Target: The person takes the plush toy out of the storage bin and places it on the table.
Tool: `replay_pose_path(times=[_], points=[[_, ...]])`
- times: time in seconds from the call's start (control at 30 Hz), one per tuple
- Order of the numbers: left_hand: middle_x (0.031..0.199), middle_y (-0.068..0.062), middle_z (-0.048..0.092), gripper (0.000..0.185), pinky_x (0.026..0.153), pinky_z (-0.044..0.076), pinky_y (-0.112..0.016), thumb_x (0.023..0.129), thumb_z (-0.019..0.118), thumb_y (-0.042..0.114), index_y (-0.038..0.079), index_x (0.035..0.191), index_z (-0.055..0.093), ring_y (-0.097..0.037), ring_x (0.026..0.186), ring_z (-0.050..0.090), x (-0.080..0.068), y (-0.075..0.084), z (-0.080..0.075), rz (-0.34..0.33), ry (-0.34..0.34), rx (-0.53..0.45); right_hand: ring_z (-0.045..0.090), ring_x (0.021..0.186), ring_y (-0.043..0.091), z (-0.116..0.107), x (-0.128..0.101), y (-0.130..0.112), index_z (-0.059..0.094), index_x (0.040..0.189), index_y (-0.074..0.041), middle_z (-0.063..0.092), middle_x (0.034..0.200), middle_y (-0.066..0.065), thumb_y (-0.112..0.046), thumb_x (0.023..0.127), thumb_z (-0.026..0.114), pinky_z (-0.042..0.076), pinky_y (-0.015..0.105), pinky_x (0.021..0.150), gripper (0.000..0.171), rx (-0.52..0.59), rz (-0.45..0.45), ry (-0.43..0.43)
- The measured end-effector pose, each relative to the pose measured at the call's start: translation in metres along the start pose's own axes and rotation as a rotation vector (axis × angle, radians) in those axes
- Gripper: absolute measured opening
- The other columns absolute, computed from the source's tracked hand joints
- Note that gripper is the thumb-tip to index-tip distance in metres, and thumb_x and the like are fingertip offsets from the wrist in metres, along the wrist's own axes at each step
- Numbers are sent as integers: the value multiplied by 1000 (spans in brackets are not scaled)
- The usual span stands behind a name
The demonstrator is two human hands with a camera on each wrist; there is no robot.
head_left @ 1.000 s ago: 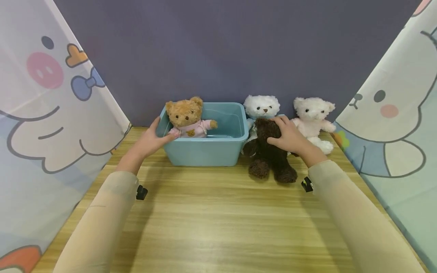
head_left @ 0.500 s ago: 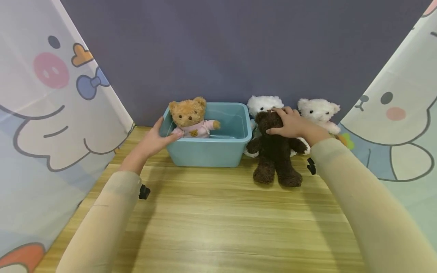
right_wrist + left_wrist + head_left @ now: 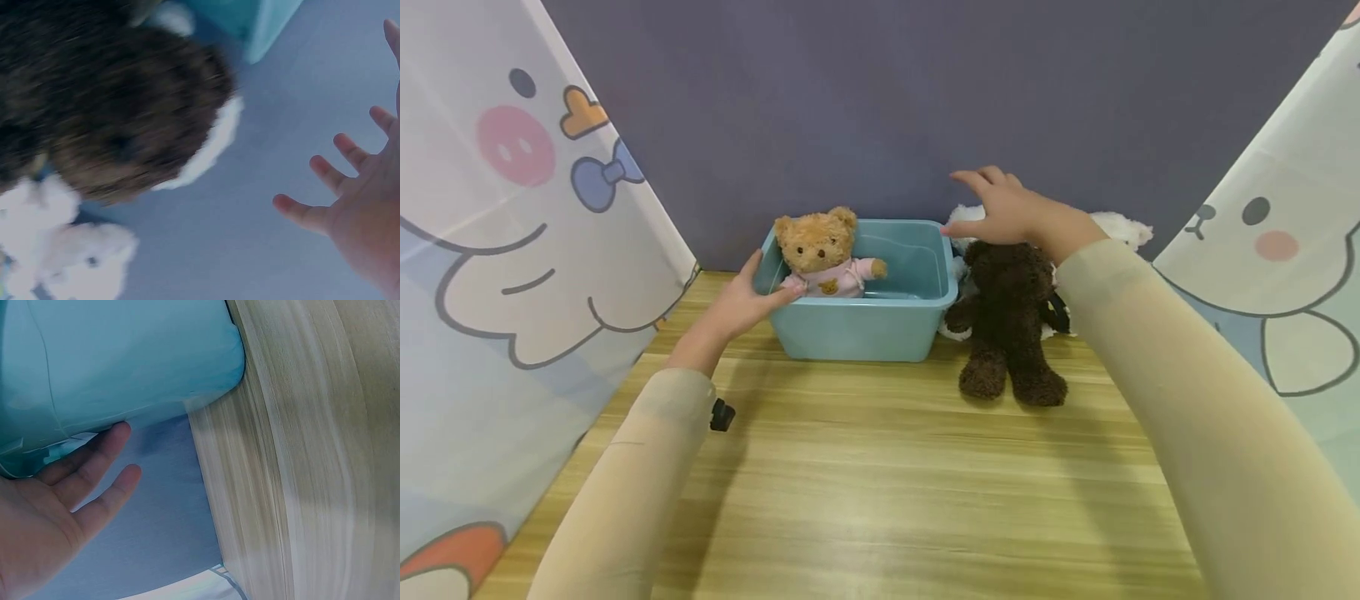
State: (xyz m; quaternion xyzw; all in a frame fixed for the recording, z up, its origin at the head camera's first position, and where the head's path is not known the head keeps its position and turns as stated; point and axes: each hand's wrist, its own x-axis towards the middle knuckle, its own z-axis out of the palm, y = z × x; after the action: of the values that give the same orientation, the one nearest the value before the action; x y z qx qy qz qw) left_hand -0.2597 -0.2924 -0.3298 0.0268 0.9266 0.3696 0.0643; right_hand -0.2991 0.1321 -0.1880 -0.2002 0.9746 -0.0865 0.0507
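While the wooden worktop [image 3: 880,467] carries it all, the teal bin [image 3: 865,321] sits at the back with a tan bear [image 3: 820,254] inside. Just right of it, a dark brown bear [image 3: 1011,312] sits upright, legs toward the person. Directly above its head hovers the right hand [image 3: 1011,212], fingers spread, holding nothing. The left hand [image 3: 741,304] rests open-fingered against the bin's left wall.
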Motion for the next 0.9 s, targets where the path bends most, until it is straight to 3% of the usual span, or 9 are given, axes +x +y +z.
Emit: replay_pose_path(times=[0.23, 0.53, 0.7, 0.9], points=[[180, -21, 1, 124, 124, 23, -78, 90, 60, 83, 32, 169, -21, -56, 162, 14, 1, -4, -1, -8, -3, 0, 1, 167, 46, -13, 38, -61, 2, 173, -38, -4, 181, 11, -78, 94, 58, 20, 78, 125, 104, -56, -119, -1], [179, -22, 2, 128, 124, 23, -78, 88, 61, 85, 30, 170, -19, -55, 162, 15, 0, -3, -1, 2, -14, -6, 0, 169, 35, -1, 79, -135, 3, 171, -45, -2, 181, 1, -81, 93, 56, 22, 66, 131, 101, -91, -229, -94], [179, -23, 3, 126, 123, 23, -79, 90, 61, 83, 28, 170, -19, -57, 161, 16, -3, -1, -1, 8, -13, -2, 1, 169, 33, 11, 99, -161, 1, 171, -44, -3, 182, 1, -81, 94, 55, 19, 65, 133, 101, -91, -271, -140], [179, -24, 4, 128, 123, 25, -78, 87, 58, 88, 30, 169, -21, -57, 161, 18, -7, -2, 3, -9, -34, 7, 2, 169, 34, 42, 115, -179, 2, 173, -39, -7, 182, 4, -75, 97, 58, 17, 63, 134, 101, -100, -317, -204]])
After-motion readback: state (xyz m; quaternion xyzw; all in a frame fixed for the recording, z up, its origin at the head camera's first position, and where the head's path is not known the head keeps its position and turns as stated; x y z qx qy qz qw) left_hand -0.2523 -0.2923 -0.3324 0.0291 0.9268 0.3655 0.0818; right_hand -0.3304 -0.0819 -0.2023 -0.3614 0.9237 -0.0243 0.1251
